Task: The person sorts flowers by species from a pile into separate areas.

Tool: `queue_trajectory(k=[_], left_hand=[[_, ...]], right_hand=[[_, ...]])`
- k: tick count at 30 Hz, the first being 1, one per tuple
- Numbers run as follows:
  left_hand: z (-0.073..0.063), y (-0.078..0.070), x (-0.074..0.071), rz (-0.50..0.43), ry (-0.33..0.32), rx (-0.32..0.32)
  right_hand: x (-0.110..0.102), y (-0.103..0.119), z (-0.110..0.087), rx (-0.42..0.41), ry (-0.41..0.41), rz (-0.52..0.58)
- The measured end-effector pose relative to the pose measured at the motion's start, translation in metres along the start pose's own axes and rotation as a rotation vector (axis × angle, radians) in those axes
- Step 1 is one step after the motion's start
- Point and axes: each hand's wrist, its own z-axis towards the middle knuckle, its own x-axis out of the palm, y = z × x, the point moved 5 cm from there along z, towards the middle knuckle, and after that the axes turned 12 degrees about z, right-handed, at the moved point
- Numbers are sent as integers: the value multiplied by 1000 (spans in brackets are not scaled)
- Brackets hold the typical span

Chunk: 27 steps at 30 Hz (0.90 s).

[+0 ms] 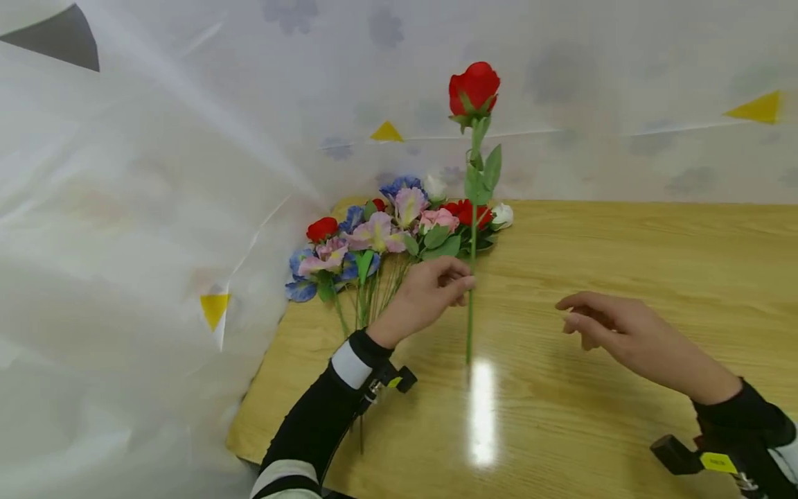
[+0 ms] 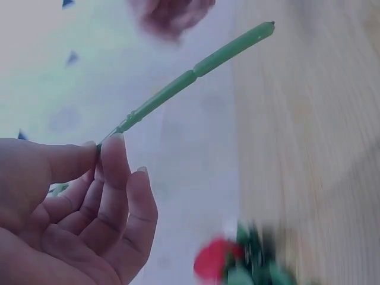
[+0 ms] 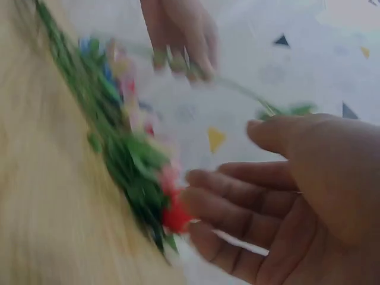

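At the centre-left of the head view, a mixed bunch of red, blue, pink and white flowers with green stems (image 1: 378, 234) is lying on a yellowish wood-grain table (image 1: 686, 256). Just right of it, near the frame's centre, the person's left hand (image 1: 424, 294) is pinching, thumb against bent fingers, the thin green stem of a single red rose (image 1: 476, 186), whose bloom is showing at upper centre. At the lower right, the right hand (image 1: 623, 336) is hovering with loosely bent, parted fingers, gripping nothing.
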Motion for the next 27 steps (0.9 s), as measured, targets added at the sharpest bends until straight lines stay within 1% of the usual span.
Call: queue_trajectory(k=[2, 3, 5, 7, 11, 14, 17, 20, 22, 24, 27], left_hand=[[4, -15, 18, -31, 37, 53], [6, -22, 26, -32, 47, 80], [8, -32, 42, -51, 61, 113], [9, -39, 54, -78, 63, 124], [11, -43, 67, -110, 36, 119], [13, -47, 73, -82, 19, 144], [17, -50, 77, -51, 16, 178], [18, -51, 78, 38, 12, 209], [17, -46, 72, 93, 4, 201], [14, -35, 60, 146, -17, 170], [8, -8, 33, 221, -82, 85]], right_hand=[[15, 17, 8, -71, 11, 104], [21, 23, 11, -98, 10, 137], [30, 29, 14, -128, -6, 189], [34, 30, 14, -130, -36, 209], [33, 23, 10, -100, -121, 163], [34, 16, 8, -89, -154, 111], [34, 11, 4, -94, -186, 94], [29, 4, -2, -109, -220, 68], [20, -4, -11, -111, -255, 14], [3, -16, -23, -80, -303, -71], [-32, -44, -52, -2, -405, -267]])
